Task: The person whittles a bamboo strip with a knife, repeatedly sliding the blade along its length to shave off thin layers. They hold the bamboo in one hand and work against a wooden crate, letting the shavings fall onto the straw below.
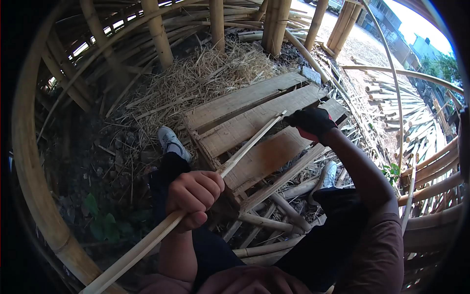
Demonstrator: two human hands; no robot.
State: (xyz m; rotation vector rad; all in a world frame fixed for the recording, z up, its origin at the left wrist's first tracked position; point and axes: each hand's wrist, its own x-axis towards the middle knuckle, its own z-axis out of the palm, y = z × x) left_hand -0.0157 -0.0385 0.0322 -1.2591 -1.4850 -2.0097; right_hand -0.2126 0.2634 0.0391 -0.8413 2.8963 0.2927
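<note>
My left hand (193, 196), bare, is wrapped round a long split bamboo strip (247, 149). The strip runs from the bottom left edge up to the right, over a low wooden pallet (264, 115). Near the strip's far tip is my right hand (312, 122), in a black and red glove, with its fingers curled. What the gloved fingers hold, if anything, is too dark to make out. A reddish-brown stain marks one pallet board below the strip.
Dry shavings (210, 68) lie behind the pallet. Upright bamboo poles (276, 27) stand at the back, and a curved pole (29, 161) rises at the left. Cut poles (416, 105) are piled at the right. My shoes (174, 142) flank the pallet.
</note>
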